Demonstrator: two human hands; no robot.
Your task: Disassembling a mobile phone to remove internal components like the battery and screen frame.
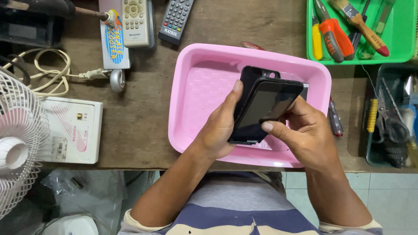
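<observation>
Above a pink plastic tray (196, 91) I hold a black smartphone (265, 106), its dark screen facing up. My left hand (220, 128) grips the phone's left edge, thumb along its side. My right hand (305, 132) holds the right side, with the thumb pressed on the screen's lower part. A black back cover (251, 75) sticks out behind the phone's top, slightly offset from the front. Which hand carries the cover I cannot tell.
A wooden workbench (139, 122) holds two remote controls (176, 19), a white box (72, 130), a coiled cord (48, 72), a green tray of tools (400, 39) and a dark tray with scissors (392, 124). A white fan (17, 148) stands at the left.
</observation>
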